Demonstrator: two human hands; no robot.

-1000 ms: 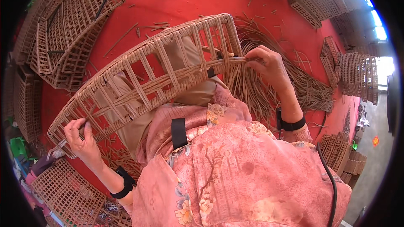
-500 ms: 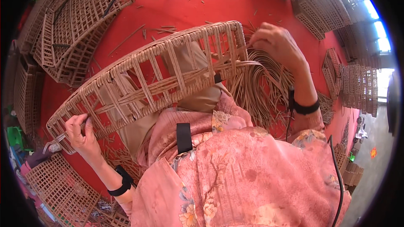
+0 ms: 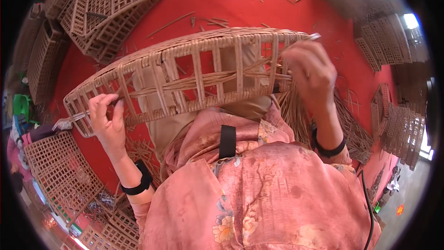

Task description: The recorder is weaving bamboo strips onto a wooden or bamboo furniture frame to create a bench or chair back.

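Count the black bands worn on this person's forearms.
2: one black band around the left forearm, another around the right forearm. I see no others, though some could be hidden.

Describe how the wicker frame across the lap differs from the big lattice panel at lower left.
The wicker frame is long and narrow; the lattice panel, broader. The wicker frame has tall gaps, the lattice panel small holes. The left hand is at the wicker frame; neither hand touches the lattice panel. Both are brown openwork.
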